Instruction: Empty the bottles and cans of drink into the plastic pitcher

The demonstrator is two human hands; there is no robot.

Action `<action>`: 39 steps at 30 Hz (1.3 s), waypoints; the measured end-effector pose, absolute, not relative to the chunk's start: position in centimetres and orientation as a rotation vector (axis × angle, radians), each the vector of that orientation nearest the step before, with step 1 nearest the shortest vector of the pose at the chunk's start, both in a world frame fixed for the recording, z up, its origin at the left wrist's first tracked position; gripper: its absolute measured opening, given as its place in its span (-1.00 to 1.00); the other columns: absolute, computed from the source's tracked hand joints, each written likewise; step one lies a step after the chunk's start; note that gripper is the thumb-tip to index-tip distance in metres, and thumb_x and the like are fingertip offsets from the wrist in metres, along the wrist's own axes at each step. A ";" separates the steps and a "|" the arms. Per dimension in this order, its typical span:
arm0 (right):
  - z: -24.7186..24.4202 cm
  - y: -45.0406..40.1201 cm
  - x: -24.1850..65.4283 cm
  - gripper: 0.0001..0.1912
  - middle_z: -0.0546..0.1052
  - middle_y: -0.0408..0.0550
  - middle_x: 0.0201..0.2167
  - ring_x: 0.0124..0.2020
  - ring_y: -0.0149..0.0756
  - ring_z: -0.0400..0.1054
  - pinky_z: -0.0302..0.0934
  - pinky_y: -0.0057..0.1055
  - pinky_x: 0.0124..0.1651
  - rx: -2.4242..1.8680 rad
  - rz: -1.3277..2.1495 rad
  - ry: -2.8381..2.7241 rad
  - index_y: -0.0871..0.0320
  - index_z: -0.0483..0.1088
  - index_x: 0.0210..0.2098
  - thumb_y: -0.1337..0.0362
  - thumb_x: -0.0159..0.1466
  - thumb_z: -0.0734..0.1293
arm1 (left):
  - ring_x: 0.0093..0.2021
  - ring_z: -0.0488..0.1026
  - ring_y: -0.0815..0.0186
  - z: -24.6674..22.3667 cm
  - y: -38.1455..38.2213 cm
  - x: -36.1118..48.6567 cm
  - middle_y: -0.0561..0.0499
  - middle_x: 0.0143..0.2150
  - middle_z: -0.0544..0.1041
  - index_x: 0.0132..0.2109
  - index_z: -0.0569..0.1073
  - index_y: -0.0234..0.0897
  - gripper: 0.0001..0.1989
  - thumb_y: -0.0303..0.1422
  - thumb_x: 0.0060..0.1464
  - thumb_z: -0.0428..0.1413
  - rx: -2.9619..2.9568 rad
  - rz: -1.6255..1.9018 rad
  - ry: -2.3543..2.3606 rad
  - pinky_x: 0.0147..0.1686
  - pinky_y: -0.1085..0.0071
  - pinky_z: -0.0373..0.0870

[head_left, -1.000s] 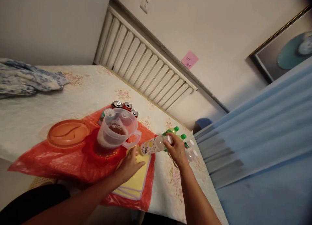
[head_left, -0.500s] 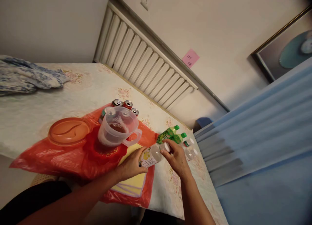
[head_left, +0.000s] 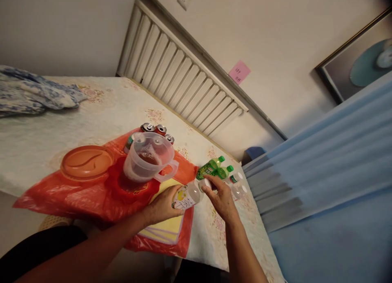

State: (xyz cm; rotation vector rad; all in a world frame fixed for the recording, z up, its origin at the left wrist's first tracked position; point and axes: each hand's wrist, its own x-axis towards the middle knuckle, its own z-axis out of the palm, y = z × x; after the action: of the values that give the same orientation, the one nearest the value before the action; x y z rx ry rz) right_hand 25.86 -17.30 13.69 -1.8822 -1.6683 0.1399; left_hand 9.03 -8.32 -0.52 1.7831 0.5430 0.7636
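On my head feed, I see the left hand [head_left: 163, 204] wrapped around a clear plastic bottle with a white, fruit-printed label [head_left: 186, 196], just to the right of the translucent plastic pitcher with a handle [head_left: 133, 162]. The right hand [head_left: 223, 199] grips its white plastic cap [head_left: 204, 185], which looks to be on, so I judge the bottle unopened at this point. The pitcher holds dark, foamy liquid [head_left: 150, 157]. Behind it I make out opened metal drink cans [head_left: 160, 130]; farther right, green-capped plastic bottles [head_left: 210, 168] look closed.
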 end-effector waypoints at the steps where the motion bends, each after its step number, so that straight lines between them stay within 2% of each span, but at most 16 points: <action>1: 13.7 -17.3 25.9 -0.64 0.57 0.01 -0.17 -0.28 -0.22 0.41 0.31 -0.28 -0.16 -1.877 0.135 -1.670 0.10 0.51 -0.01 0.09 0.27 0.37 | 0.02 0.46 0.05 -0.5 -8.3 9.0 -0.11 0.07 0.50 0.15 0.34 -0.23 -0.32 -0.35 -0.19 0.28 1.776 0.762 0.542 0.01 0.22 0.40; 10: 13.5 -17.0 26.0 -0.66 0.56 0.05 -0.04 -0.10 -0.15 0.44 0.32 -0.22 -0.02 -1.730 0.197 -1.578 0.11 0.49 0.01 0.15 0.27 0.36 | 0.02 0.46 0.05 -1.1 -8.1 9.0 -0.09 0.06 0.50 0.14 0.34 -0.21 -0.32 -0.37 -0.20 0.28 1.726 0.743 0.536 0.01 0.20 0.41; 17: 11.2 -16.0 28.1 -0.55 0.56 0.11 -0.01 -0.02 -0.09 0.47 0.35 -0.17 -0.01 -1.604 0.336 -1.273 0.14 0.45 0.04 0.09 0.21 0.39 | 0.05 0.45 0.04 -1.4 -7.9 8.7 -0.10 0.08 0.49 0.16 0.31 -0.23 -0.29 -0.36 -0.20 0.29 1.731 0.712 0.540 0.04 0.19 0.40; 21: 7.8 -14.9 29.1 -0.55 0.62 0.08 -0.13 -0.12 -0.08 0.51 0.38 -0.13 -0.03 -1.660 0.372 -1.132 0.17 0.50 -0.08 0.08 0.09 0.44 | 0.03 0.46 0.08 -1.3 -8.1 8.0 -0.07 0.07 0.48 0.14 0.30 -0.20 -0.32 -0.39 -0.20 0.26 1.684 0.700 0.502 0.01 0.24 0.42; 25: 3.7 -14.0 28.1 -0.69 0.63 0.01 -0.26 -0.24 -0.12 0.50 0.40 -0.18 -0.12 -1.748 0.372 -1.257 0.13 0.51 -0.23 0.11 0.07 0.41 | -0.06 0.46 0.14 -1.5 -8.3 7.4 -0.04 0.00 0.47 0.15 0.26 -0.20 -0.32 -0.41 -0.19 0.22 1.650 0.649 0.465 -0.11 0.30 0.45; 28: 1.0 -13.8 26.5 -0.77 0.61 0.01 -0.31 -0.26 -0.13 0.50 0.40 -0.22 -0.14 -1.703 0.380 -1.350 0.11 0.48 -0.32 0.11 0.09 0.38 | 0.00 0.43 0.11 -1.5 -8.3 6.9 -0.05 0.03 0.46 0.14 0.27 -0.19 -0.29 -0.43 -0.23 0.24 1.689 0.644 0.489 -0.02 0.25 0.41; 34: -2.3 -14.4 25.3 -0.64 0.61 0.07 -0.23 -0.22 -0.12 0.51 0.39 -0.21 -0.06 -1.636 0.594 -1.361 0.11 0.44 -0.21 0.13 0.01 0.46 | 0.09 0.38 0.07 -1.2 -8.4 5.7 -0.05 0.12 0.42 0.20 0.26 -0.14 -0.20 -0.45 -0.27 0.26 1.709 0.640 0.432 0.10 0.21 0.34; 39: 0.0 -13.0 25.9 -0.66 0.62 0.05 -0.20 -0.16 -0.09 0.50 0.36 -0.14 -0.01 -1.725 0.428 -1.379 0.12 0.51 -0.23 0.09 0.05 0.43 | 0.10 0.40 0.06 -0.6 -8.1 4.6 -0.02 0.12 0.44 0.21 0.29 -0.14 -0.19 -0.43 -0.28 0.28 1.658 0.562 0.369 0.09 0.22 0.37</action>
State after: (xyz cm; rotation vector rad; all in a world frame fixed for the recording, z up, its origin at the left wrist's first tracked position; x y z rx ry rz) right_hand 25.88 -12.98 -0.03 -1.7245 -1.3788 0.4277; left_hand 4.56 -8.15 -0.58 1.6583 0.3689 0.5622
